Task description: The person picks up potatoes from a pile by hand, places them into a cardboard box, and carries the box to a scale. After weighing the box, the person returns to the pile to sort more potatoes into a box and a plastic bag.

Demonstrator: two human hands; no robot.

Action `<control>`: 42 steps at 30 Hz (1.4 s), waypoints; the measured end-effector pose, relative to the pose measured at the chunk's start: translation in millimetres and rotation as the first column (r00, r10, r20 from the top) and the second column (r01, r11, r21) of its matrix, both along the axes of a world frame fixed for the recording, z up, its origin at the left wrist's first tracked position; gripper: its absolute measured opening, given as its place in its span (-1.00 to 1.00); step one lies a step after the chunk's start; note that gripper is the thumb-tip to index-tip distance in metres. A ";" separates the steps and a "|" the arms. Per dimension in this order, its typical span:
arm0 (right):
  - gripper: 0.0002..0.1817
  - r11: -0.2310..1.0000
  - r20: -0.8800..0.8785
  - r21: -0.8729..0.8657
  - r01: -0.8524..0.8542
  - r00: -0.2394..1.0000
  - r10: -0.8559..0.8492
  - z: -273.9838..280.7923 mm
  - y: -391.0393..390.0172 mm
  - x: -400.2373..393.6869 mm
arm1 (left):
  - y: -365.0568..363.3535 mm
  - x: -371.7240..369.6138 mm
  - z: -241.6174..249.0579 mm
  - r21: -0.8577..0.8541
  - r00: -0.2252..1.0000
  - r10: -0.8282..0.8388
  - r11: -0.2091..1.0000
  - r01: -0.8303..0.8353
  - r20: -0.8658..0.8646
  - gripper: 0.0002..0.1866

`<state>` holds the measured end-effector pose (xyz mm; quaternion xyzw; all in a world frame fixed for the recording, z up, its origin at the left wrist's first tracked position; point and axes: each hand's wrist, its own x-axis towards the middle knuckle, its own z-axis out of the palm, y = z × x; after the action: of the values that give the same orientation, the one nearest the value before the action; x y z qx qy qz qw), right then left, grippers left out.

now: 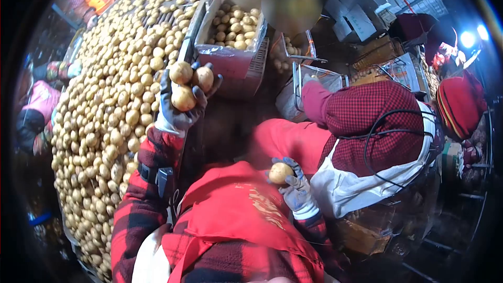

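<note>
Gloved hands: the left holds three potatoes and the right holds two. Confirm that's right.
Not quite. The head view shows the right hand holding one potato, not two; the left hand does hold three potatoes.

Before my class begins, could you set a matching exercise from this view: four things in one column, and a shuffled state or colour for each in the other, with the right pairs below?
Column one
1. Left hand
2. Right hand
3. Plastic-lined box
4. Apron on the camera wearer

Column two
A. Red, with yellowish print
B. Gloved, holding one potato
C. Open at the top, with many potatoes inside
D. Gloved, holding three potatoes

Right pairs
1-D, 2-B, 3-C, 4-A
</note>
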<state>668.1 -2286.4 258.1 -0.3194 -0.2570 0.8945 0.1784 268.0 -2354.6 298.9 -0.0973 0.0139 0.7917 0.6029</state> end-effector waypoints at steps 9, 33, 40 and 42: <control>-0.39 0.997 0.056 0.011 0.081 0.995 -0.082 13.9 41.1 -61.8 | 137.2 -154.2 -18.5 0.042 -0.061 -0.002 0.710 -0.703 -0.998 -0.26; -0.55 0.963 -0.176 -0.199 0.179 0.961 -0.215 -37.3 229.1 -285.2 | 158.2 -123.5 -146.6 -0.087 -0.672 -0.492 0.836 -0.541 -0.554 -0.58; -0.50 0.935 -0.267 -0.352 -0.037 0.962 -0.063 -60.5 319.4 -356.7 | 111.3 -115.9 -175.2 -0.840 0.859 -0.428 0.543 -0.004 -0.281 -0.36; -0.47 0.966 -0.244 -0.201 -0.160 0.964 0.109 -66.0 340.2 -368.8 | 114.2 -125.5 -195.7 -0.819 0.915 -0.345 0.573 0.027 -0.212 -0.26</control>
<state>299.3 -1946.2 192.1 -0.2128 -0.1558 0.9584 0.1092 142.4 -2240.4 103.2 -0.2139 0.4848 0.6347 0.5624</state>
